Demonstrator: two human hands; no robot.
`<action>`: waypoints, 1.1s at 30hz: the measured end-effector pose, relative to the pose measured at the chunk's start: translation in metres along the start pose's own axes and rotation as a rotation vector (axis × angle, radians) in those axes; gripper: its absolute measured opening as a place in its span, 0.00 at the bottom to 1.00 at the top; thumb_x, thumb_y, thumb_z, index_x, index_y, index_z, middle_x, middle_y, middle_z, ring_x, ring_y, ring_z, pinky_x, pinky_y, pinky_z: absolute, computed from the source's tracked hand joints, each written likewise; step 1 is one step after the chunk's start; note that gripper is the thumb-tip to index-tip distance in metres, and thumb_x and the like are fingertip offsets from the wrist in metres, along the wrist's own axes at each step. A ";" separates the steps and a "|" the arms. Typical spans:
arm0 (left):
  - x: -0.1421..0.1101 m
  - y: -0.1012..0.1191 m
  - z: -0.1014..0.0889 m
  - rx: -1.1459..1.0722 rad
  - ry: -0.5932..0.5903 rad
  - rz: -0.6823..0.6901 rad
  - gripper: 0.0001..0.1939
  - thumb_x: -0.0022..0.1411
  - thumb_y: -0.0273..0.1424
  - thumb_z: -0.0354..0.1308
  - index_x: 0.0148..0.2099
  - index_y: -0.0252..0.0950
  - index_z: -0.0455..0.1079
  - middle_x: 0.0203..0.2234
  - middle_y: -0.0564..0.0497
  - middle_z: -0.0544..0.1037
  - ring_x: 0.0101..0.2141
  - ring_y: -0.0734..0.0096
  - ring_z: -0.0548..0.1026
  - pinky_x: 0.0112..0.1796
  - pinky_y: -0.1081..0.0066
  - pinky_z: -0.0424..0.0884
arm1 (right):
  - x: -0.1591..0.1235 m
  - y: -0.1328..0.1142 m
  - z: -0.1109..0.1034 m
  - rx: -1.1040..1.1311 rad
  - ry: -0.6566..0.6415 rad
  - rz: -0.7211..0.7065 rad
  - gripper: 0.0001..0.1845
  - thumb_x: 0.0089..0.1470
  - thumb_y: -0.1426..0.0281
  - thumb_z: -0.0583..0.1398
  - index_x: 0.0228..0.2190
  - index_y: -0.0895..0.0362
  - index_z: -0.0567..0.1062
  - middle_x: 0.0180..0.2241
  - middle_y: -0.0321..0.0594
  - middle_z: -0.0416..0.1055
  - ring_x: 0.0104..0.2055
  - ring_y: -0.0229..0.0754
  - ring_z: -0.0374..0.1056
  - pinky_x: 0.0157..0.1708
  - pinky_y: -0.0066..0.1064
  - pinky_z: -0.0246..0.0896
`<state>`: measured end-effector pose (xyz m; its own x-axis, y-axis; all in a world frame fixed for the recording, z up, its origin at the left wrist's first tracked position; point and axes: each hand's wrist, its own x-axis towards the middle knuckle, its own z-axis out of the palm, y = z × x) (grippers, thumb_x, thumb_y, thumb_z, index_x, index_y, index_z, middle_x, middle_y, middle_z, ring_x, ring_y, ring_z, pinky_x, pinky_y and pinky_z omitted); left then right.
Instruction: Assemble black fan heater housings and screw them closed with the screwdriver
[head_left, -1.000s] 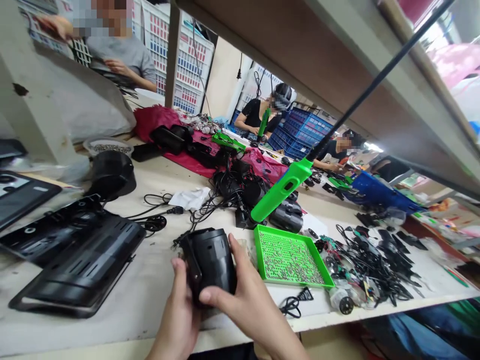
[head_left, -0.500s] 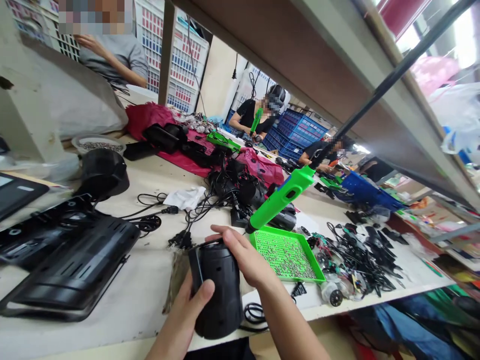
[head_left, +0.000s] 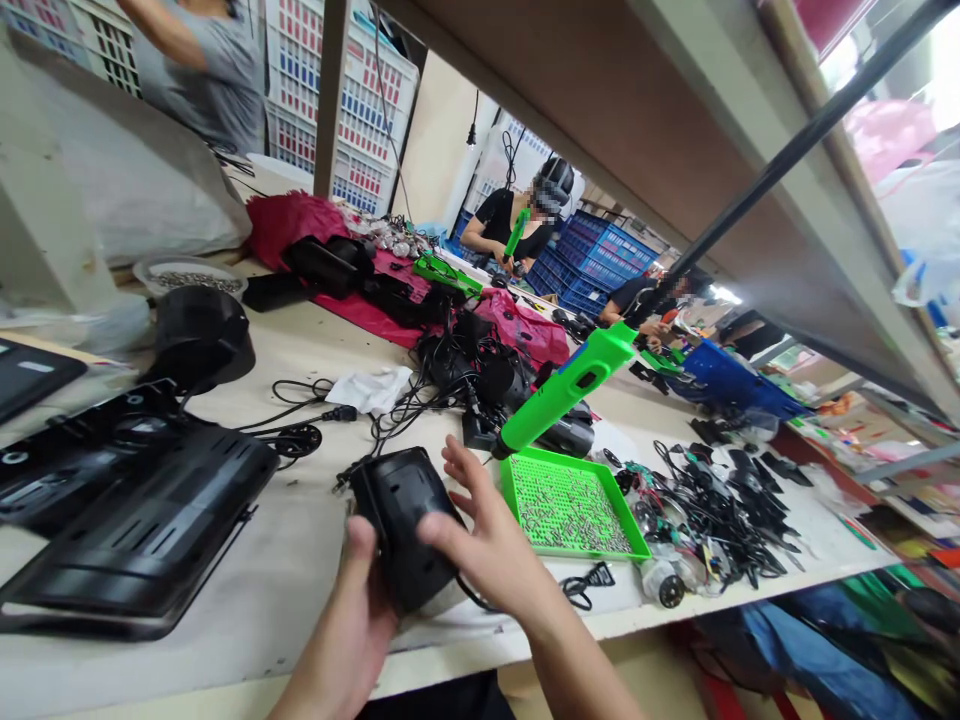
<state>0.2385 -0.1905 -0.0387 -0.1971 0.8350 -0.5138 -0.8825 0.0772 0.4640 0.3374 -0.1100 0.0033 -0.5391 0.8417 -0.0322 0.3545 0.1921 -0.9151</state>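
Observation:
A black, rounded plastic housing point(head_left: 405, 510) is tilted over the near part of the table in front of me. My left hand point(head_left: 364, 590) grips it from the left and below, thumb up along its side; the fingers beneath are hidden. My right hand point(head_left: 487, 530) is at its right side with fingers stretched and apart, the thumb lying over the housing's face. A black cord point(head_left: 474, 594) shows beneath my right hand, and a plug point(head_left: 600, 575) lies to the right. A green electric screwdriver point(head_left: 566, 390) hangs slanted just beyond my right hand.
A green tray point(head_left: 637, 545) of small screws sits right of my hands. Further right lies a heap of wired black parts point(head_left: 720, 510). Large black housings point(head_left: 150, 530) lie at left. A shelf point(head_left: 600, 120) slants overhead. Co-workers point(head_left: 499, 225) sit across the table.
The housing has been turned and tipped back, its lower end raised. My right hand has left its top and moved down its right side, fingers spreading. A co-worker at upper left has raised an arm.

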 end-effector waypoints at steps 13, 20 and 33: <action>0.002 -0.002 0.018 -0.129 0.361 -0.022 0.30 0.67 0.50 0.45 0.55 0.32 0.72 0.36 0.42 0.83 0.45 0.56 0.79 0.50 0.59 0.71 | -0.042 -0.002 0.014 -0.028 0.094 -0.021 0.48 0.48 0.60 0.68 0.65 0.56 0.56 0.66 0.48 0.54 0.68 0.54 0.50 0.67 0.52 0.41; 0.001 0.007 0.013 -0.232 0.254 -0.025 0.25 0.69 0.44 0.45 0.56 0.35 0.72 0.33 0.47 0.84 0.39 0.59 0.81 0.51 0.56 0.71 | -0.028 -0.003 -0.012 0.309 0.240 0.049 0.44 0.45 0.54 0.67 0.59 0.56 0.63 0.63 0.49 0.61 0.65 0.55 0.56 0.65 0.50 0.48; 0.005 0.008 -0.004 -0.227 0.102 -0.020 0.25 0.71 0.39 0.40 0.57 0.33 0.71 0.35 0.41 0.83 0.43 0.54 0.80 0.51 0.51 0.71 | -0.006 0.028 -0.014 -0.341 0.215 0.092 0.44 0.50 0.61 0.63 0.62 0.67 0.58 0.62 0.59 0.60 0.64 0.57 0.59 0.63 0.50 0.53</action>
<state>0.2289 -0.1879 -0.0402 -0.2103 0.7743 -0.5968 -0.9577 -0.0407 0.2847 0.3615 -0.1023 -0.0166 -0.3343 0.9424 0.0101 0.6462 0.2370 -0.7254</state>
